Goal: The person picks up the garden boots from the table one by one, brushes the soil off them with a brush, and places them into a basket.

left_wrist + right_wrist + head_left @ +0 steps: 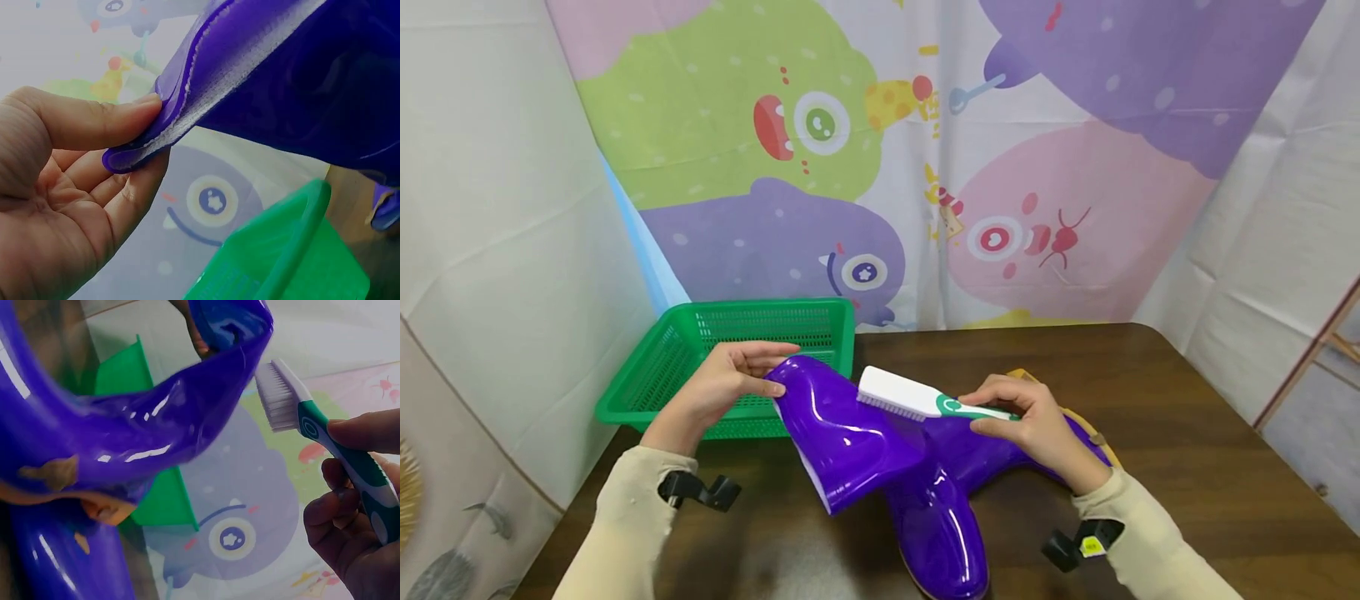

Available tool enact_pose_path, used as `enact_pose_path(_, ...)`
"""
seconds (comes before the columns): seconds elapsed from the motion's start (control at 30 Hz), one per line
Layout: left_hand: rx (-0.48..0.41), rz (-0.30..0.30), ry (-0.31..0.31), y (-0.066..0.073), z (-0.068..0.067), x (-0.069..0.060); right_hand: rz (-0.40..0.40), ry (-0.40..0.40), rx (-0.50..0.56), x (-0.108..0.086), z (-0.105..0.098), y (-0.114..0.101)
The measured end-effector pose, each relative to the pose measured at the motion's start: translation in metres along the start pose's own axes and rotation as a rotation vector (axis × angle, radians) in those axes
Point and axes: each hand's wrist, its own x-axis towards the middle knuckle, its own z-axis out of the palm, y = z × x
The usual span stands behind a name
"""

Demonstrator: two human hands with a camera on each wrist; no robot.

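My left hand [727,379] pinches the top rim of a shiny purple rain boot [842,433] between thumb and fingers. In the left wrist view a white fabric lining [231,78] shows inside the boot's flattened opening. The boot's toe points toward me, and its shaft is tilted up to the left. My right hand [1026,417] holds a white scrub brush [898,392] by its green and white handle, bristles facing the shaft. In the right wrist view the bristles [277,400] stand close to the boot; contact cannot be told. A second purple boot [992,454] lies under the first.
A green perforated basket [726,429] stands at the back left of the brown wooden table [1187,467], behind the left hand. The second boot's tan sole edge [1101,439] lies under the right forearm. A cartoon-printed curtain [910,250] hangs behind the table.
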Motion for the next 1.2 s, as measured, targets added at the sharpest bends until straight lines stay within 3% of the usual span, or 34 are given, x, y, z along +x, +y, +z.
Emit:
enact_pose_path(0.33,-0.101,0.030,-0.082,-0.009,-0.020,-0.013,0.107,0.009,-0.118,-0.013,-0.006,0.003)
enact_pose_path(0.5,-0.115,0.049,-0.113,-0.016,-0.027,-0.021,0.135,0.032,-0.120,-0.016,-0.009,0.003)
enact_pose_path(0.73,-0.111,0.020,-0.120,-0.026,-0.036,-0.035,0.184,0.096,-0.120,-0.021,-0.015,0.003)
enact_pose_path(1.2,-0.170,-0.033,-0.135,-0.056,-0.060,-0.062,0.170,0.129,-0.150,-0.041,-0.021,0.010)
